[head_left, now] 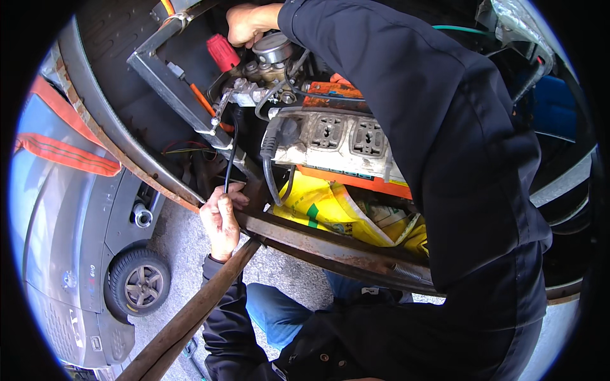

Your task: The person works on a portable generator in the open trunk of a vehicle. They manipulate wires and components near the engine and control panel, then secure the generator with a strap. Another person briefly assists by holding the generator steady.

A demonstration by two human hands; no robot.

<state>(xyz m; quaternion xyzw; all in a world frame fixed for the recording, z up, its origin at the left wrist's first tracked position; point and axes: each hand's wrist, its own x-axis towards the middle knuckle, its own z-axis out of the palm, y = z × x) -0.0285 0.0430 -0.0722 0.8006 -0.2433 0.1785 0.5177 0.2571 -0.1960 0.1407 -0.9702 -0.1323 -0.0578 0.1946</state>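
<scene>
My left hand [221,219] is closed at the rusty metal rim, pinching a thin black cable [234,149] between thumb and fingers. The cable runs up toward a silver metal fitting [246,93]. My right arm reaches across from the right. At the top, my right hand [246,26] is curled closed beside a round silver metal cap [273,48] and a red plastic cap [222,53]. What its fingers hold, if anything, is hidden. A dirty white power strip [348,134] with a black plug [272,138] lies over an orange box [356,180].
A yellow printed bag [333,206] sits beneath the orange box. A wooden pole [197,305] slants up to the rusty metal rim [305,235]. A bent metal frame [162,79] stands at upper left. Outside, a grey car [63,254] is parked on the left.
</scene>
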